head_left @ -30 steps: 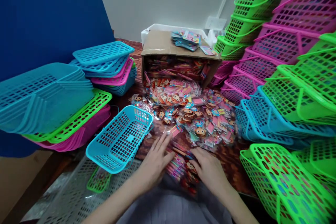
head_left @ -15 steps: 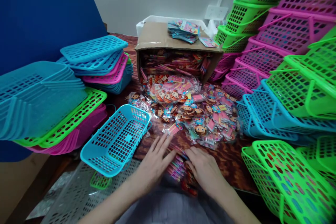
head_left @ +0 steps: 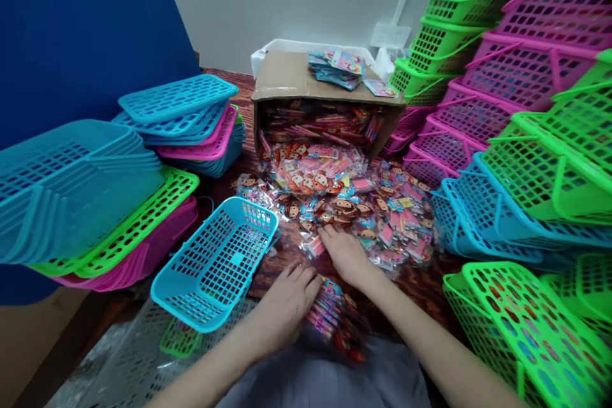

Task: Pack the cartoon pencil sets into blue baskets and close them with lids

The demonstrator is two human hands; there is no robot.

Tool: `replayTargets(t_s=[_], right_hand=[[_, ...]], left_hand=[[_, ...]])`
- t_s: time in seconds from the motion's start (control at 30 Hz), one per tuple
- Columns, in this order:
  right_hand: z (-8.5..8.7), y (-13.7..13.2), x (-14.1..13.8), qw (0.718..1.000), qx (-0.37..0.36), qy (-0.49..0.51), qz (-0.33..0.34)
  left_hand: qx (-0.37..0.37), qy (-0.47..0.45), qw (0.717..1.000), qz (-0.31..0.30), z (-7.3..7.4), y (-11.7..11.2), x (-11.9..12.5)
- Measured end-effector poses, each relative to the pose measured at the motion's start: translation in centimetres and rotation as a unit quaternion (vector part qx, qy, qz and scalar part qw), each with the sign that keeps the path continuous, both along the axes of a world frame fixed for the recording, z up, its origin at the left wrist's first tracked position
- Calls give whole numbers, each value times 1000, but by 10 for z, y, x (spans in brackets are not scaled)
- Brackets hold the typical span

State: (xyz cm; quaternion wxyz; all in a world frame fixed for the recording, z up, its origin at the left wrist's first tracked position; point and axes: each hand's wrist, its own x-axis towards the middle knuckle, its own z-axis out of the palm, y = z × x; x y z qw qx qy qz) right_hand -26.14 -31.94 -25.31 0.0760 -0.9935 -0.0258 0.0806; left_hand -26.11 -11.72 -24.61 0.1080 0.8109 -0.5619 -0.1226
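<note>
Near the table's front edge, my left hand (head_left: 291, 293) has its fingers bent and drawn together at the left side of a bundle of slim, colourful printed packs (head_left: 329, 309). Whatever lies under those fingers is hidden. The bundle rests against my lap, its lower end blurred. My right hand (head_left: 347, 256) stretches over the near edge of a heap of clear packets with cartoon-doll figures (head_left: 344, 204). Its fingertips are beside a small pink packet (head_left: 314, 246), and I cannot tell whether they touch it.
A blue basket (head_left: 210, 268) stands left of my hands, with stacked baskets (head_left: 76, 185) and lids behind. An open cardboard box (head_left: 287, 76) of similar packs faces me, cards (head_left: 337, 67) on top. Tall stacks of green, pink and blue baskets (head_left: 507, 70) line the right.
My right hand has left the bundle and reached forward to the packet heap. My left hand's fingers, spread before, are now bent beside the bundle. The view has tilted slightly.
</note>
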Motion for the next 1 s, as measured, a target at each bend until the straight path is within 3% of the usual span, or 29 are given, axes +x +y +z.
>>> replayTargets(t_s=[0.1, 0.23, 0.33, 0.53, 0.73, 0.8, 0.9, 1.0], right_hand=[[-2, 8, 2, 998, -54, 21, 5], [9, 7, 1, 998, -56, 31, 14], [14, 9, -8, 1000, 12, -3, 27], [6, 22, -40, 995, 82, -6, -51], [22, 5, -58, 950, 308, 2, -55], [28, -3, -57, 958, 265, -70, -82], [27, -12, -38, 974, 89, -181, -100], [18, -24, -4, 979, -29, -176, -103]], left_hand=[[-2, 2, 1000, 6, -3, 1, 0], [-10, 5, 1000, 6, -2, 2, -1], [-26, -15, 999, 14, -4, 3, -3], [-54, -72, 996, 14, -11, 6, -4], [-6, -62, 998, -10, -5, 4, 0], [-11, -65, 998, -9, -8, 4, 0], [-25, -74, 997, -8, -12, 3, -2], [-7, -71, 997, 3, -11, -2, -2]])
